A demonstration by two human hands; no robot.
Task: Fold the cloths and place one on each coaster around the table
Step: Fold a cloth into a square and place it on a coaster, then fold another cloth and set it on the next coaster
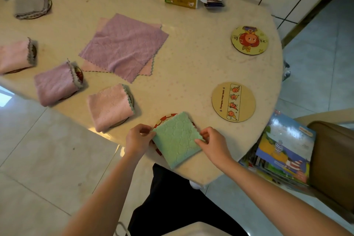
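Both hands, left hand (138, 136), right hand (213, 141), pinching green cloth (177, 138), red coaster (164, 118) mostly hidden

Both bare forearms reach forward; the left hand (138, 136) and right hand (212, 141) (fingers curled) pinch inward.

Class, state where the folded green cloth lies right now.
The green cloth lies on a red-rimmed coaster at the table's near edge, between the left hand and right hand.
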